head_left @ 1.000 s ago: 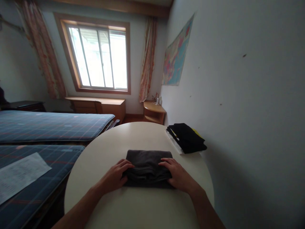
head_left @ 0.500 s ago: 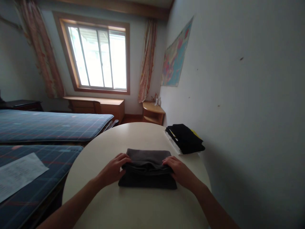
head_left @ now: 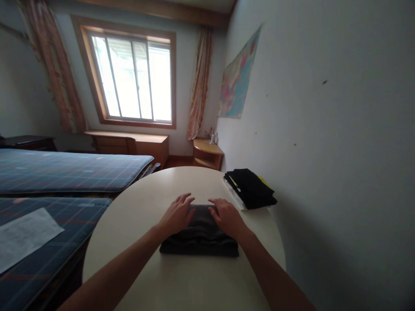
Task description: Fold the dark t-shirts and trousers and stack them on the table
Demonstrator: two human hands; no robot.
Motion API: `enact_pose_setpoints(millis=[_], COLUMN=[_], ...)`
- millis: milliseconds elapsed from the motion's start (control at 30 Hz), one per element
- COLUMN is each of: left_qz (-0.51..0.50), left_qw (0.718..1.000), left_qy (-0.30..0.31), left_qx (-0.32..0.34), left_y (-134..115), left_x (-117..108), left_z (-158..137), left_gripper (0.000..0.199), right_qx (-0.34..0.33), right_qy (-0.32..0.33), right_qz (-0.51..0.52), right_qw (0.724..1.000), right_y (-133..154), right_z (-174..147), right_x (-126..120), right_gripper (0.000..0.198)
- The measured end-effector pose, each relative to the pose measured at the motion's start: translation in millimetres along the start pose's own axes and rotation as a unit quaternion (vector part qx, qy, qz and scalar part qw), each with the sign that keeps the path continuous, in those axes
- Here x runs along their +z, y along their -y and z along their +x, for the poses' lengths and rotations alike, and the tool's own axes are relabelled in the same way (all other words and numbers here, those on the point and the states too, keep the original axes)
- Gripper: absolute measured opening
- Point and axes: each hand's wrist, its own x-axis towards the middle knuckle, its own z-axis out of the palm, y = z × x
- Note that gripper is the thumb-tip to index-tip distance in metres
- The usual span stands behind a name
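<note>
A dark grey folded garment lies on the round cream table, its near side showing thick layered folds. My left hand rests over its far left corner, fingers apart and stretched forward. Over the far right corner lies my right hand, palm down with the fingers loosely spread. Neither hand grips the cloth. Both hands and forearms cover the garment's left and right edges. What kind of garment it is cannot be made out.
At the table's back right, by the wall, black folded cloth with a yellow bit sits on clear plastic. Left of the table are plaid mattresses, one with a paper sheet on it. A corner shelf stands beyond.
Both hands have let go of the garment's side edges and moved forward and inward to its far edge. The upper layer's fold now looks flatter.
</note>
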Motion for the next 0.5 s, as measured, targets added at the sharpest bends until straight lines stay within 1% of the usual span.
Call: enact_pose_setpoints(millis=[67,100,167,233,300,400,500], left_qz=[0.027,0.039,0.050,0.060,0.076,0.105,0.117], left_qw=[0.998,0.995,0.993,0.991,0.988,0.981,0.978], left_qy=[0.033,0.056,0.077,0.085,0.096,0.118,0.127], left_qx=[-0.049,-0.070,-0.080,-0.080,-0.092,-0.115,-0.120], left_y=[-0.6,0.9,5.7,10.0,10.8,5.1,-2.5], left_x=[20.8,29.8,42.8,48.6,48.7,44.4,40.7], left_z=[2.5,0.3,-7.7,-15.6,-19.6,-18.8,-16.4], left_gripper=[0.048,0.051,0.055,0.059,0.063,0.066,0.068], right_qx=[0.031,0.059,0.103,0.132,0.156,0.178,0.166], right_qy=[0.008,0.028,0.063,0.081,0.089,0.099,0.111], right_qz=[-0.018,-0.023,-0.020,-0.011,-0.012,-0.041,-0.080], right_qw=[0.999,0.998,0.992,0.988,0.984,0.978,0.977], right_y=[-4.5,-8.9,-20.1,-30.6,-36.2,-32.3,-18.7], right_z=[6.8,6.4,0.0,-9.3,-16.2,-15.2,-2.1], right_x=[20.6,30.8,48.1,58.3,60.9,55.4,48.5], right_gripper=[0.048,0.053,0.058,0.062,0.066,0.066,0.064])
